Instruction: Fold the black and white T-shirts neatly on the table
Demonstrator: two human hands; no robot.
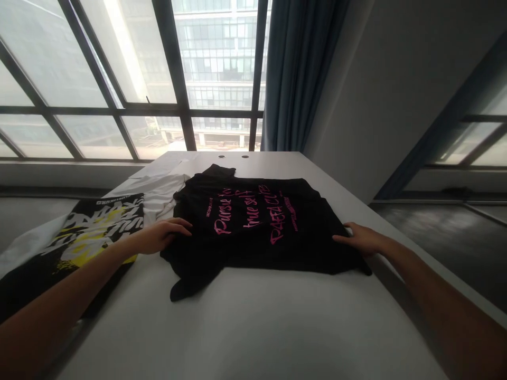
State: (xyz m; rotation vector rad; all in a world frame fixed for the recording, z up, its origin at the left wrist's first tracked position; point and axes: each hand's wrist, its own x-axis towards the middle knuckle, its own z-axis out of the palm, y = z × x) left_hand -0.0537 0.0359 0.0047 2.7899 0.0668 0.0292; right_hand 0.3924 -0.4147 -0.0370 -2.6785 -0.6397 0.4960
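Note:
A black T-shirt (253,221) with pink lettering lies spread on its side across the white table (277,322), its collar end to the left and its hem to the right. At the collar end, my left hand (161,235) pinches the cloth near the shoulder, fingers on top. My right hand (363,240) grips the hem edge, thumb over the fabric and the other fingers partly hidden. One sleeve points toward me at the lower left; the other lies at the far side.
Left of my left forearm lies a black garment (106,221) with a yellow and white print. Behind it are crumpled white clothes (162,190). Windows (217,63) and a blue curtain (303,79) stand past the table's far end, with a wall (368,105) on the right.

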